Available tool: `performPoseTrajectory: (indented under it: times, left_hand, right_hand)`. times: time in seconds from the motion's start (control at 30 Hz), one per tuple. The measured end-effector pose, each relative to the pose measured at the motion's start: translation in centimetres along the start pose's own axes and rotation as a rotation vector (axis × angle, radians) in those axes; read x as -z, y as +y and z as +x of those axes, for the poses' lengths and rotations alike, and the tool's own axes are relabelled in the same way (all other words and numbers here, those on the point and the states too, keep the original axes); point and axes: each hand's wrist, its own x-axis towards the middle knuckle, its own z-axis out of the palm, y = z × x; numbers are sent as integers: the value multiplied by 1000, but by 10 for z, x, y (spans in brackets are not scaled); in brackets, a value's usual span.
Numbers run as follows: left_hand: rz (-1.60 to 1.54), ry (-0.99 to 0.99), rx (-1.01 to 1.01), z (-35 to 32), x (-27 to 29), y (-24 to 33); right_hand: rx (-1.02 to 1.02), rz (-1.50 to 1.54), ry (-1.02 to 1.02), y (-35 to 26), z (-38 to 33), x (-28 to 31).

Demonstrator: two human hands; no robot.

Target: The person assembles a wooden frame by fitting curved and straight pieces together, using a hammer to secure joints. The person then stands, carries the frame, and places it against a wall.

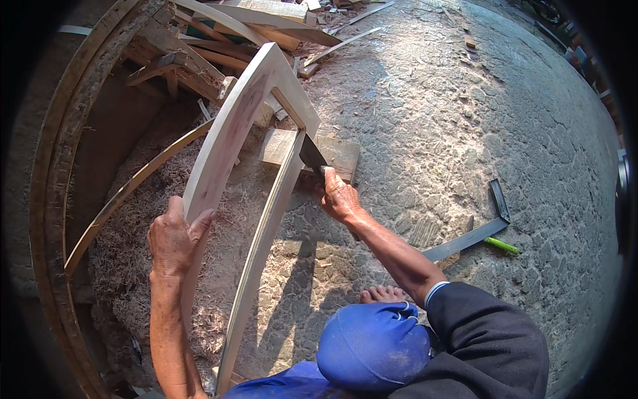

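A pale wooden frame (229, 126) with a curved outer board and a straight inner bar (269, 206) leans up from my lap. My left hand (176, 239) is closed around the edge of the curved board. In my right hand (340, 199) is a dark flat-bladed tool (311, 153); its blade meets the frame near the top corner, where the inner bar joins. Its exact kind does not show, since my fingers cover the handle. Behind that corner, a flat wooden block (342, 154) lies on the ground.
A large curved timber (50, 173) and a thin curved strip (143, 169) stand at the left. Wood offcuts (266, 20) pile up at the far left, with shavings (159, 193) below. On the rough ground at right lie a metal square (468, 239) and a green pen-like stick (500, 245).
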Motion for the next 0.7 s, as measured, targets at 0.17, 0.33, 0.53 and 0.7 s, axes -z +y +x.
performPoseTrajectory:
  times: [0.17, 0.33, 0.53, 0.7]
  left_hand:
    - [36, -5, -21, -1, -2, 0]
    - [47, -10, -45, 0, -5, 4]
    - [-15, -29, -32, 0, -5, 3]
    - [82, -26, -72, 1, 0, 9]
  right_hand:
    - [-35, 16, -23, 2, 5, 6]
    - [38, -5, -16, -8, 11, 23]
    - [172, 77, 186, -21, 13, 25]
    - [29, -97, -45, -7, 2, 9]
